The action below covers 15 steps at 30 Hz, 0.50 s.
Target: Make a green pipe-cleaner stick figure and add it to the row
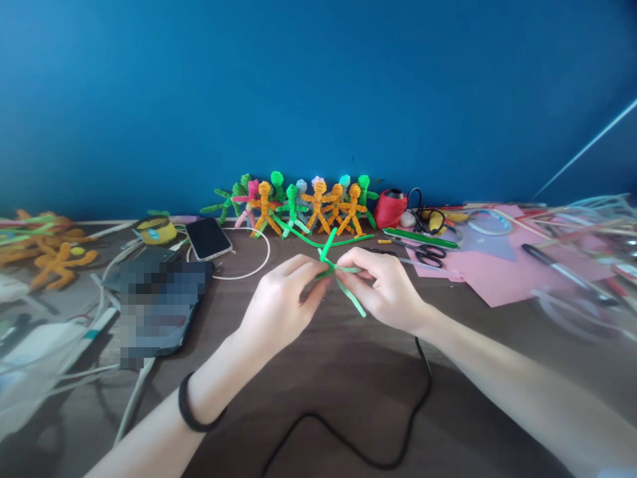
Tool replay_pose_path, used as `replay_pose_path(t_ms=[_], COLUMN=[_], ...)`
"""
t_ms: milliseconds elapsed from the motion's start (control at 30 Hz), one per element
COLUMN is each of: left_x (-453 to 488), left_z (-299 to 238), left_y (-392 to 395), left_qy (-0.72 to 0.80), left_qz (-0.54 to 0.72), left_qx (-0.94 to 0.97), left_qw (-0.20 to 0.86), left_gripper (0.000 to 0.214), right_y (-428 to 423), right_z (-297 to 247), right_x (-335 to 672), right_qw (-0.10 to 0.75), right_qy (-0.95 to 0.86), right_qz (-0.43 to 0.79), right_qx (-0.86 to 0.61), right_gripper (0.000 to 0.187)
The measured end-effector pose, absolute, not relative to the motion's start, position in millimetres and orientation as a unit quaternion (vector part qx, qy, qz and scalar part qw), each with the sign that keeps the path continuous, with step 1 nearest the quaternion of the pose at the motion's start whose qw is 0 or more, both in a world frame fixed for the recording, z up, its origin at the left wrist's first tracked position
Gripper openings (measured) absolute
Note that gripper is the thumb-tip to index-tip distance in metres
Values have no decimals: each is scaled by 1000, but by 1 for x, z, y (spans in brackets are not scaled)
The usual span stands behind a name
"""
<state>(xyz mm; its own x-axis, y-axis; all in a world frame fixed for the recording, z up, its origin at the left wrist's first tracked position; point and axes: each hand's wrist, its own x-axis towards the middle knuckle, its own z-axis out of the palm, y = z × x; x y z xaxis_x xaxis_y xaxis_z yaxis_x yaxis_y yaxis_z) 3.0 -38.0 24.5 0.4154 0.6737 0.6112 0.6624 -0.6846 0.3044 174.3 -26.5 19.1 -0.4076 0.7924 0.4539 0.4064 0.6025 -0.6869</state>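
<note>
Between my two hands, over the middle of the dark table, is a green pipe cleaner (353, 298) bent into crossing lengths. One end sticks up above the fingers and another hangs down toward the right. My left hand (286, 295) pinches it from the left; a black band circles that wrist. From the other side my right hand (383, 285) pinches it close to the crossing. Fingers hide part of the crossing. Just behind the hands, a loose green pipe cleaner (348, 241) lies in a curve in front of a row of small pipe-cleaner figures (318, 202).
To the left are a phone (208, 238), a dark device (174, 305) and more orange figures (60, 265). Scissors (425, 253), pink paper (490, 275) and a black marker (562, 272) lie on the right. A black cable (343, 441) snakes across the front of the table.
</note>
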Motion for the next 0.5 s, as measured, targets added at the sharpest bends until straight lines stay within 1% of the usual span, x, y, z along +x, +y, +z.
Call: replay_pose_path(t_ms=[100,167,233,333,500], left_x=[7,9,10,10,9], left_z=[24,24,26,30,32], left_y=[-43,-46,-48,-50,-47], left_qy=[393,398,411,428,450], left_qz=[328,309,301,307,327], left_qx=[856,860,858,850,829], left_qw=[-72,-87,-68,-7,60], left_gripper=[13,14,15,13,12], right_y=[-28,-29,-29,-28,-25], right_z=[16,14,12,10,12], right_x=[173,172,172,171,172], right_qw=[388,383,381,384,376], right_qy=[-812,-818,-821,-818,-828], right_qz=[221,214,219,227,195], right_qx=[-375,-372,-365,-362,-367], right_gripper=[10,10,11,10,9])
